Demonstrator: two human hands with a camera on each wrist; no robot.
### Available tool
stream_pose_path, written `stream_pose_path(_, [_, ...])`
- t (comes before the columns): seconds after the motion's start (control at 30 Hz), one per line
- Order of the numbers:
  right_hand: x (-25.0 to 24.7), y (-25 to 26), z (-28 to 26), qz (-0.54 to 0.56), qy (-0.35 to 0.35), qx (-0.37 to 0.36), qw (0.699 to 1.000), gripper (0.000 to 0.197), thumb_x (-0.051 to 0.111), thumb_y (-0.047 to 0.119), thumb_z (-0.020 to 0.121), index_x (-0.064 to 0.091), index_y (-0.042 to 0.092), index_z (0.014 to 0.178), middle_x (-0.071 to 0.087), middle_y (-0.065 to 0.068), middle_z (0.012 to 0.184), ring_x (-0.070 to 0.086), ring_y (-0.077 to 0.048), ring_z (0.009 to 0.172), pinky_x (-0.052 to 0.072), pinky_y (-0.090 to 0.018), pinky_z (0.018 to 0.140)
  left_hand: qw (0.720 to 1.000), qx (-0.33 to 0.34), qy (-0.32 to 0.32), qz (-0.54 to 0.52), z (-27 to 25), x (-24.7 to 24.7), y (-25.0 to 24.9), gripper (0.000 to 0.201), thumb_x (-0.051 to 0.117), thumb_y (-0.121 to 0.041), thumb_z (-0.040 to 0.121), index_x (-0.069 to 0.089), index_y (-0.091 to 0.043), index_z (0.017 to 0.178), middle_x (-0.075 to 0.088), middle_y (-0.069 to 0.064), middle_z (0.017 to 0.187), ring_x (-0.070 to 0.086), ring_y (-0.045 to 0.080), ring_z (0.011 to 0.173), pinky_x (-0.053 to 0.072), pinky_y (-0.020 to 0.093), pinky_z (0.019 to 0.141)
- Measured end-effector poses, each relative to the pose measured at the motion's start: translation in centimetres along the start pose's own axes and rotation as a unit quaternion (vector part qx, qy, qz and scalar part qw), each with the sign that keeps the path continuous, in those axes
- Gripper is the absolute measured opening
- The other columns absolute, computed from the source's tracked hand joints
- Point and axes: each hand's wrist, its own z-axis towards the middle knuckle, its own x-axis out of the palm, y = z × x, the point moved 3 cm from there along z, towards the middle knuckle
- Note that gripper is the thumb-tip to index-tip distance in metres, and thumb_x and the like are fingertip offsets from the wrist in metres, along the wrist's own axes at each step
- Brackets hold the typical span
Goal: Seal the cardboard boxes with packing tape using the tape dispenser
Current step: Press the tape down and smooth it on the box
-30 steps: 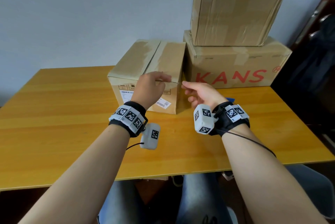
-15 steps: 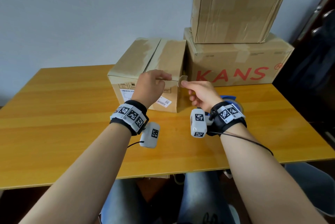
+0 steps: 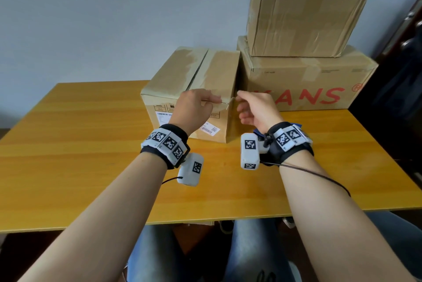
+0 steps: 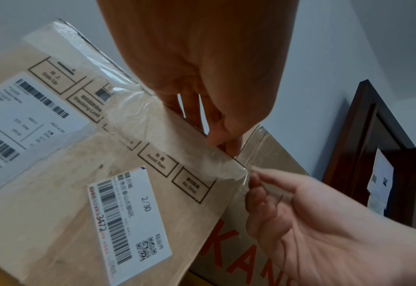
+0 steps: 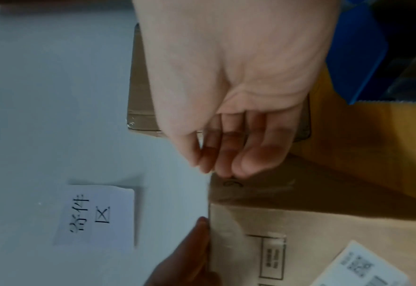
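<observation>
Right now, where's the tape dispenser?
Mostly hidden: only a blue edge of what seems to be the tape dispenser shows on the table behind the right hand's wrist, beside the small box.

Under both hands, the left hand [image 3: 194, 108] and the right hand [image 3: 258, 110], runs a yellow wood-grain desk [image 3: 91, 144], and it spreads wide on either side of them. Beyond the hands, a plain pale wall [image 3: 114, 19] fills the background. Over on the right wrist view, there's a white paper note [image 5: 99, 214] stuck to that wall with handwritten characters in dark ink, off past the fingertips. Out to the right of the hands stands a dark wooden door frame [image 4: 363, 135], and a pale paper sheet [image 4: 380, 180] is fixed to it; its print is too small to read. Nearer than the hands, below the desk's front edge, blue jeans [image 3: 155, 254] show.
</observation>
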Motion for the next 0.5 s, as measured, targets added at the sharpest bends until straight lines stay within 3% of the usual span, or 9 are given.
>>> stream_pose_path(0.13, [0.5, 0.7, -0.4, 0.074, 0.066, -0.026, 0.995, 0.019, 0.062, 0.019, 0.097, 0.067, 0.005, 0.085, 0.063, -0.01, 0.072, 0.063, -0.025, 0.06, 0.055, -0.033, 0.055, 1.0, 0.002, -0.006, -0.009, 0.1, 0.0, -0.1, 0.037, 0.052, 0.005, 0.085, 0.079, -0.017, 0.096, 0.076, -0.007, 0.108, 0.059, 0.0, 0.12, 0.035, 0.011, 0.104])
stream_pose_path(0.27, [0.5, -0.9, -0.2, 0.086, 0.055, -0.046, 0.994, 0.008, 0.064, 0.001, 0.093, 0.069, 0.002, 0.1, 0.07, -0.015, 0.09, 0.07, -0.032, 0.076, 0.061, -0.042, 0.075, 1.0, -0.007, -0.008, -0.015, 0.1, -0.1, -0.1, 0.036, 0.053, 0.004, 0.086, 0.079, -0.019, 0.095, 0.076, -0.009, 0.107, 0.059, 0.0, 0.12, 0.039, 0.019, 0.108])
stream_pose_path(0.4, [0.5, -1.9, 0.1, 0.148, 0.03, -0.039, 0.988, 0.016, 0.067, -0.003, 0.091, 0.065, 0.003, 0.106, 0.072, -0.016, 0.095, 0.071, -0.03, 0.082, 0.062, -0.041, 0.079, 1.0, -0.01, -0.007, -0.018, 0.0, -0.1, -0.3, 0.036, 0.053, 0.003, 0.086, 0.079, -0.019, 0.095, 0.076, -0.009, 0.107, 0.059, 0.0, 0.12, 0.04, 0.021, 0.109])
stream_pose_path(0.5, [0.8, -1.9, 0.1, 0.156, 0.03, -0.03, 0.987, 0.015, 0.07, 0.004, 0.091, 0.069, 0.002, 0.106, 0.073, -0.014, 0.096, 0.071, -0.026, 0.08, 0.061, -0.036, 0.077, 1.0, -0.011, -0.008, -0.019, 0.0, -0.1, -0.3, 0.037, 0.052, 0.003, 0.086, 0.079, -0.02, 0.095, 0.076, -0.009, 0.108, 0.058, 0.0, 0.121, 0.039, 0.021, 0.11])
